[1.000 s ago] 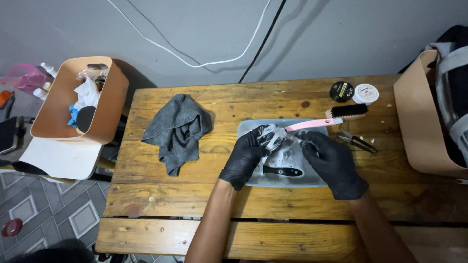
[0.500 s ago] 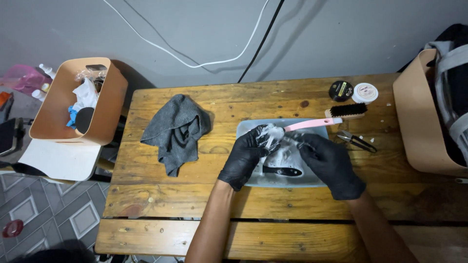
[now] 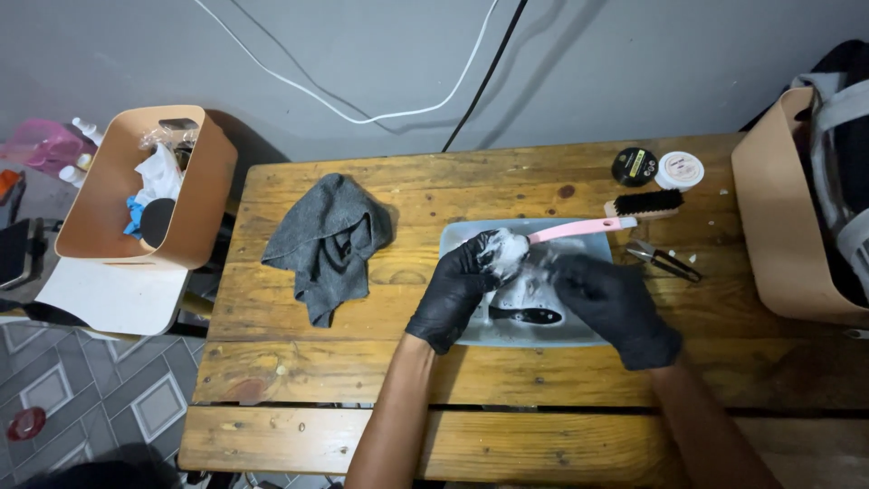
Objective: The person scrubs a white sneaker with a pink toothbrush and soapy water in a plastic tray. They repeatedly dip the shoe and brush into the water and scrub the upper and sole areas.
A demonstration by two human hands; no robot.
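The two gloved hands have drawn a touch closer over the tray since a second ago, and the pale, soapy bundle now sits more in the left hand's grip, lifted toward the tray's upper left corner. It reads as a wash in full swing, the item being turned and worked between the palms.

Largest first: the wooden bench [image 3: 299, 362] carries everything. At far right stands a tan bin [image 3: 783, 226], with another tan bin [image 3: 136, 195] of bottles and rags off the left end. A crumpled grey cloth [image 3: 330, 240] lies well left of the tray. The shallow grey tray [image 3: 588, 335] sits at centre right, wet and foamy, with a small dark tool [image 3: 529, 315] lying flat inside it.

The left hand [image 3: 457, 294], in a black glove, is clamped around the soapy item [image 3: 507, 249], fingers curled over it. The right hand [image 3: 615, 303], also gloved, hovers just beside, over the tray; its fingers are bent, and whether they pinch anything cannot be told from here.

A pink-handled brush [image 3: 602, 222] rests across the tray's top edge, bristles out on the bench. Above it sit a black round tin [image 3: 634, 166] and a white round lid [image 3: 679, 169], touching. Small metal pliers [image 3: 665, 261] lie right of the tray.
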